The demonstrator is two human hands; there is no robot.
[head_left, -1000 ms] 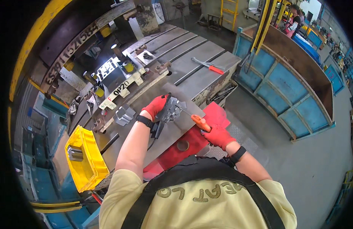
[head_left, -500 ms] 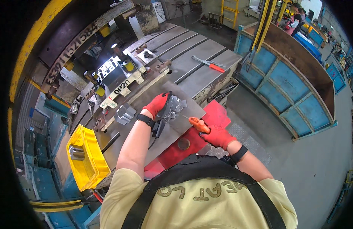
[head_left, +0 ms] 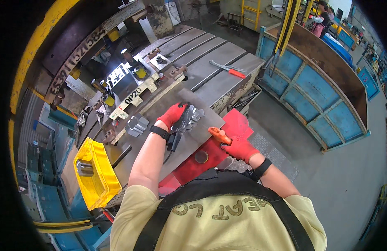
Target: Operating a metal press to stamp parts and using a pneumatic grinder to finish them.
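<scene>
My left hand (head_left: 173, 115), in a red glove, is closed on the left side of a shiny, bent sheet-metal part (head_left: 191, 119). That part is tilted over the flat metal plate (head_left: 201, 100) in front of me. To its right, my gloved right hand (head_left: 240, 149) is wrapped round an orange-handled tool (head_left: 219, 135), whose tip points toward the part, apart from it; the tool's kind is unclear. A similar formed metal part (head_left: 137, 125) lies to the left of my left hand.
A yellow bin (head_left: 97, 175) with a metal part (head_left: 84, 167) inside stands at the left. The press tooling (head_left: 132, 96) lies beyond the plate. Red-handled pliers (head_left: 231, 70) rest on the slotted bed (head_left: 218, 54). A large blue container (head_left: 302, 83) stands right; people are far off.
The sheet-metal part has been turned in my left hand and now shows a different face. The thin shaft seen ahead of the orange handle earlier no longer shows. My right hand has barely moved.
</scene>
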